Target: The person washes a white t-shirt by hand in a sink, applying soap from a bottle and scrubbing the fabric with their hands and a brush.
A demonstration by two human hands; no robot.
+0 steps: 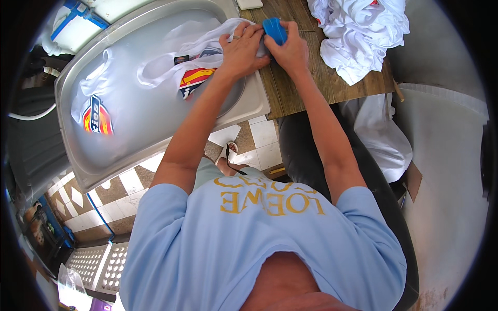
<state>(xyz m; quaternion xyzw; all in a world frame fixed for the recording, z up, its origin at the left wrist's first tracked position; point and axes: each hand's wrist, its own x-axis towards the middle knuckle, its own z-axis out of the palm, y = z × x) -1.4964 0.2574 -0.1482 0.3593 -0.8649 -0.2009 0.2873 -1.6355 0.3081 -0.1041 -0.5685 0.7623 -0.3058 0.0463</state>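
Left hand (243, 52) lies flat, fingers spread and pressed down on a white cotton garment (207, 44), pinning the cloth at the right edge of a large rounded metal platen (129, 140). A ring shows on 1 finger. It clasps nothing; it seems to press only to keep the fabric taut.

Right hand (291, 52) is curled around a small blue plastic hand tool (274, 30), thumb and fingers closed on its rounded body. The tool sits just right of the left fingertips, touching the cloth where it overhangs onto the brown wood-grain tabletop (311, 78). Its working face is hidden, so its kind cannot be told.

The garment is thin and limp, wrinkled at the neck opening, with a red, yellow and blue shield-shaped print (193, 80) near the middle of the platen. A 2nd print of similar colours (96, 115) shows on the left, on white cloth lying smooth there.

The platen is dull silvery sheet metal with a raised rim, tilted in this view, and fills the left far part of the scene.

Far right on the table: a crumpled heap of white garments (363, 36), soft and loosely folded, well apart from both hands.

Below, pale tiled floor (259, 135) and a black padded seat (306, 150).
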